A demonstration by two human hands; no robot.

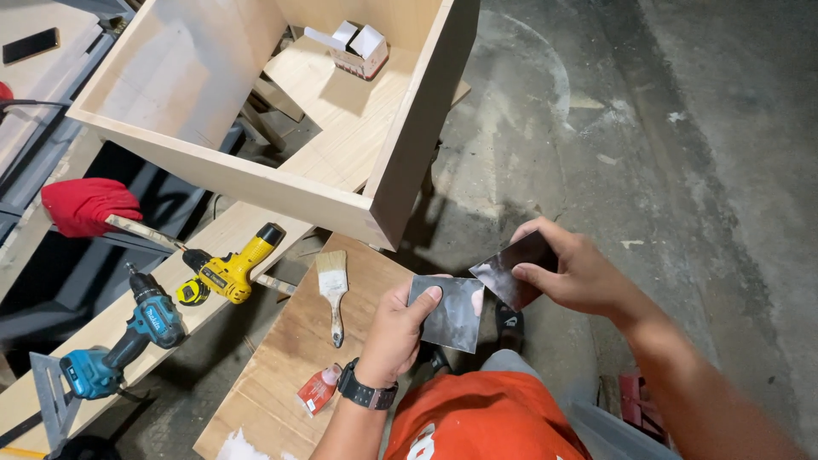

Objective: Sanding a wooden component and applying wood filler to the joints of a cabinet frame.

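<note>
My left hand [394, 330] pinches a dark, scuffed square sheet [452, 317] by its left edge, thumb on top. My right hand [573, 271] holds a second dark square sheet [511, 274] just to the right, tilted, its corner overlapping the first one. Both sheets hang above the concrete floor, in front of my orange shirt. A black watch sits on my left wrist.
An open plywood box [256, 179] with a small white carton [358, 49] inside stands ahead. A plywood board [281, 358] carries a paintbrush [332, 285] and a red glue bottle [319, 389]. On a plank at left lie a yellow drill [234, 268], a teal drill [128, 336], a red glove [85, 204].
</note>
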